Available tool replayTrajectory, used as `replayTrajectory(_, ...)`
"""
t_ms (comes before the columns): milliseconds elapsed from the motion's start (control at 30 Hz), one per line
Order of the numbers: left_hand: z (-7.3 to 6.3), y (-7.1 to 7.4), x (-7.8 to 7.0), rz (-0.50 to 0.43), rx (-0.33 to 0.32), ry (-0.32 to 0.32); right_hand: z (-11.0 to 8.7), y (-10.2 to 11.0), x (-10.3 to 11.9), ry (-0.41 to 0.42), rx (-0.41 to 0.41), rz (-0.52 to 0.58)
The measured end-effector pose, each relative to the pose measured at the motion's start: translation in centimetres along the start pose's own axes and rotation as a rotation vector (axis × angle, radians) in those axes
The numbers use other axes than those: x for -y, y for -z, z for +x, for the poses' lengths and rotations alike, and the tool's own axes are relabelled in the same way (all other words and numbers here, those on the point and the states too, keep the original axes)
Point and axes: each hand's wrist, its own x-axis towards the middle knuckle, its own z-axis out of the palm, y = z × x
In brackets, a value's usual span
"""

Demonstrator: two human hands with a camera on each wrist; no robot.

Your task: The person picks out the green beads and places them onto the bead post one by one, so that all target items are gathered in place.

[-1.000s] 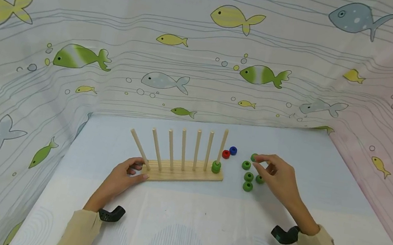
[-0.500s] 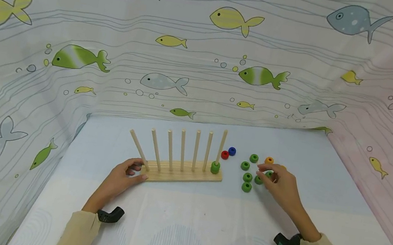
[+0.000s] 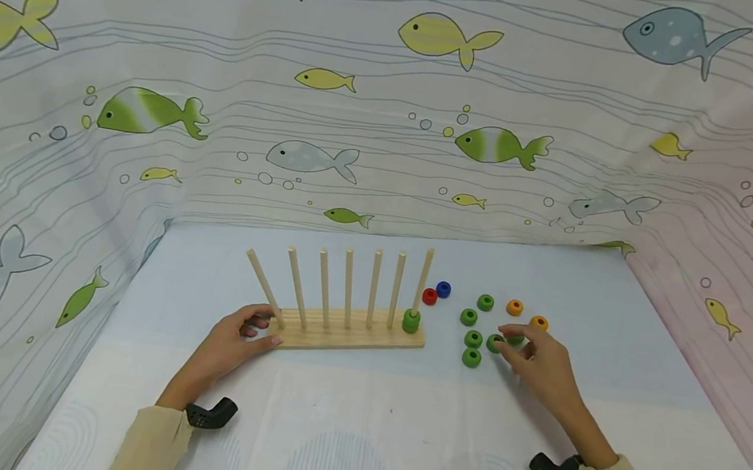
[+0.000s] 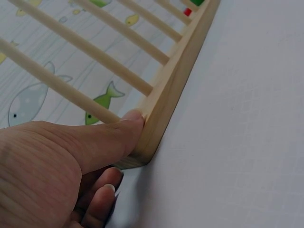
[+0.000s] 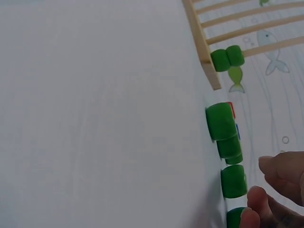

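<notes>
"Head view is showing 2 hands: what is each doing?"

"The left hand (image 3: 232, 339) is gripping the left end of the wooden rack (image 3: 355, 336), its thumb resting on top. The right hand (image 3: 547, 369) is hovering over the loose green beads (image 3: 473, 342) with finger and thumb apart, holding nothing that shows; the views are not showing whether a fingertip is touching a bead."

"And where are the beads lying?"

"6 loose green beads are lying on the table (image 3: 353, 400) right of the rack, 2 orange beads (image 3: 514, 310) sitting beyond them, a red bead (image 3: 428, 298) and a blue bead (image 3: 443, 291) sitting near the rack's right end. 2 more green beads (image 5: 221, 61) are sitting on the rightmost peg (image 3: 424, 282)."

"What could be going wrong?"

"Crowding: fingers closing on the half-covered green bead (image 3: 514, 340) could be nudging its neighbour and setting it rolling. The hand is hiding part of that bead, so a pinch could be landing off centre."

"And the rack?"

"With the grip sitting at its opposite end, a knock at that peg could be twisting it"
</notes>
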Motion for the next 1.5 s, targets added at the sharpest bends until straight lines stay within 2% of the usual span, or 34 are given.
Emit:
replayTrajectory(533,-0.1,0.0,-0.1,0.011,-0.007,0.008,0.2,-0.1,-0.6,0.014,-0.012,-0.016)
replayTrajectory(967,-0.2,0.1,-0.1,-0.004,0.011,0.005,0.7,0.4,-1.2,-0.058,-0.039,-0.087)
replayTrajectory(1233,-0.1,0.1,0.1,-0.008,0.009,-0.005,0.8,0.6,-1.3,-0.098,-0.026,-0.082)
replayTrajectory(1500,0.1,0.1,0.2,-0.014,0.009,0.004,1.0,0.7,-1.2,-0.103,-0.018,-0.121)
